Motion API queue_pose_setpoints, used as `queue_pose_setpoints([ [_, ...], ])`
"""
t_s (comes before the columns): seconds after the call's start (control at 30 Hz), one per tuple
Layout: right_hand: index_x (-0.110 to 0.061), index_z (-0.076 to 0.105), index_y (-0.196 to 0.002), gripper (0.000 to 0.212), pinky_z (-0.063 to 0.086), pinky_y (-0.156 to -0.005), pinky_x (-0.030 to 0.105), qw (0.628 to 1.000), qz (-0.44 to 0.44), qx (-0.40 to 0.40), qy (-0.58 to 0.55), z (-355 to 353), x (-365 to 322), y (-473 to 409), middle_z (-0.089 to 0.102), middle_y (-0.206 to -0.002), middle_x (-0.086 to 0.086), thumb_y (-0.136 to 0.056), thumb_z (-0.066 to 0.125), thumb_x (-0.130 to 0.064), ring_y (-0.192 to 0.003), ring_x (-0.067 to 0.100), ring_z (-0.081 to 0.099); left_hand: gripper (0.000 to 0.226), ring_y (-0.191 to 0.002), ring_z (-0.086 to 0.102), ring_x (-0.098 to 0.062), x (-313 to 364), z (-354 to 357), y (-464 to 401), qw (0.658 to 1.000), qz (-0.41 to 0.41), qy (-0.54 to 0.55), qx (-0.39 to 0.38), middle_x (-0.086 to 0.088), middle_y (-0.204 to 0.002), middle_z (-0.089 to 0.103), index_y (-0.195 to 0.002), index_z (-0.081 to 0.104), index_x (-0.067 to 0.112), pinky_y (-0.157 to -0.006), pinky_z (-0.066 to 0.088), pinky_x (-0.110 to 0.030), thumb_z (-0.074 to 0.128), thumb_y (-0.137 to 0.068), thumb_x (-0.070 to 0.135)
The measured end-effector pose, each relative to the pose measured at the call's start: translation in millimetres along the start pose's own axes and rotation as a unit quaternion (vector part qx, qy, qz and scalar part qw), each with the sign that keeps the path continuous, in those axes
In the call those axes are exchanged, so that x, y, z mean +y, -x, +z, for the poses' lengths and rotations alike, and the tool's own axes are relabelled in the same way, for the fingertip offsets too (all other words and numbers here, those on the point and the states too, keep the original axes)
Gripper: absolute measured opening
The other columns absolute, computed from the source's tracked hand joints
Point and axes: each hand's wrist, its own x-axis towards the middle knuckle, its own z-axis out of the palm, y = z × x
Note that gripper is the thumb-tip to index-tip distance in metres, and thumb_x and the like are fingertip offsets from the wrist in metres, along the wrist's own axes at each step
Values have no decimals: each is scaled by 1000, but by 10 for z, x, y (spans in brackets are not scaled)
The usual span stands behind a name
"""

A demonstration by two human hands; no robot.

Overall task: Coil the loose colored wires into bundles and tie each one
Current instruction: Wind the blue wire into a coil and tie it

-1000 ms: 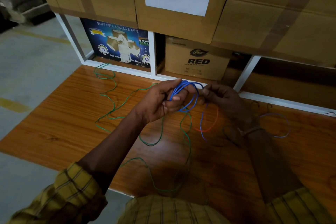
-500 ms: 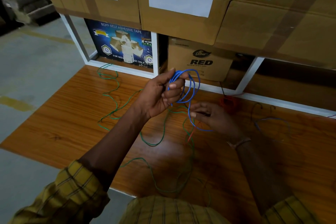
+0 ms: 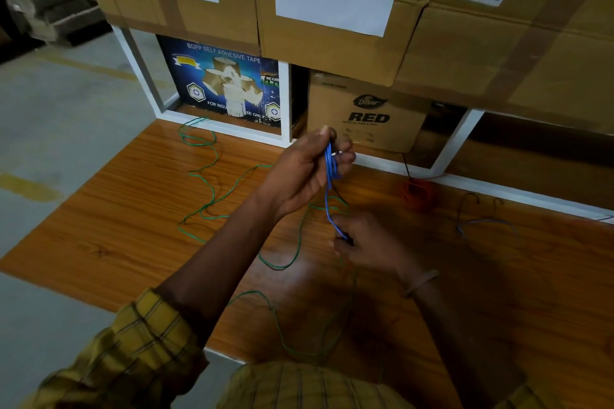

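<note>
My left hand (image 3: 299, 173) is raised above the wooden board (image 3: 133, 226) and pinches a blue wire (image 3: 329, 169) gathered into narrow loops. One strand of that blue wire runs straight down to my right hand (image 3: 365, 242), which grips its lower end close to the board. A long green wire (image 3: 206, 176) sprawls loose over the board from the back left to the near edge. An orange-red coil (image 3: 420, 192) lies at the back right. A thin pale purple wire (image 3: 481, 222) lies further right.
A white shelf frame (image 3: 285, 103) stands along the board's far edge, holding a blue tape carton (image 3: 226, 83) and a brown carton marked RED (image 3: 365, 113). Large cardboard boxes (image 3: 332, 26) are stacked above. Grey concrete floor (image 3: 50, 126) lies to the left.
The blue loops have collapsed from an open ring into a tight bunch in my left hand. My right hand has dropped lower, drawing one blue strand taut.
</note>
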Motion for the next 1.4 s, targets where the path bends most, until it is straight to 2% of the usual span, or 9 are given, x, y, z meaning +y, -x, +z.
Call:
queue_pose_setpoints([
  [0.17,-9,69,-98,9,55,-59,28,986,43,-34,-159,-310,-145,157,74,-70,9,-95,61,-5,-60,16,69,25,-114,70,-38,-188,-190,12,918,23,-395,22,-23,-116,71,-115,46,-2,-106,55,-49,37,-115,21],
  [0.3,-2,64,-101,6,55,-57,37,963,45,-57,-261,-590,-111,192,72,-70,16,-98,60,1,-55,26,67,24,-85,69,-22,-193,-242,65,779,12,-627,-29,-6,-92,72,-100,39,14,-88,56,-50,37,-114,33],
  [0.4,4,63,-101,4,53,-57,33,954,25,-59,-291,-808,-40,199,68,-72,25,-97,61,4,-58,28,65,24,-69,53,-18,-178,-239,95,735,4,-676,-46,-4,-79,59,-99,39,14,-73,48,-41,37,-114,33],
  [0.6,-7,70,-94,22,43,-54,26,876,34,48,-478,-977,174,176,55,-75,21,-83,77,-24,-53,16,53,43,-61,41,-16,-47,-88,231,849,-49,-519,-88,-10,-66,46,-106,53,-4,-61,38,-21,26,-117,28],
  [0.73,-5,64,-96,13,49,-60,19,925,33,84,-368,-1002,224,124,64,-69,0,-93,61,7,-58,8,59,41,-59,25,-24,-46,-38,257,892,-68,-431,-119,-11,-64,35,-99,55,1,-57,26,-29,29,-117,26],
  [0.93,3,73,-101,9,54,-86,25,958,49,94,-268,-703,352,80,74,-96,23,-93,69,3,-90,12,70,36,-49,13,-13,-70,-15,230,973,-55,-214,-61,4,-55,25,-86,49,15,-47,14,-29,33,-114,29],
  [1.17,-1,68,-126,39,50,-98,19,983,130,42,-119,-281,629,80,69,-124,9,-88,73,5,-116,16,63,39,-45,13,-9,15,-8,187,998,-48,-19,-43,5,-56,20,-88,48,16,-44,13,-26,26,-115,32],
  [1.27,-8,69,-125,50,49,-106,42,989,143,28,-31,-145,756,96,65,-130,17,-78,82,-1,-121,33,63,39,-44,14,-9,52,1,181,998,-47,-28,-40,5,-56,20,-88,47,16,-43,14,-25,26,-116,33],
  [1.4,-13,59,-139,69,44,-112,42,987,153,28,-52,-277,601,98,55,-144,9,-75,80,2,-132,23,53,39,-45,13,-9,17,13,173,997,-58,-37,-33,4,-57,19,-87,47,17,-45,13,-26,26,-115,34],
])
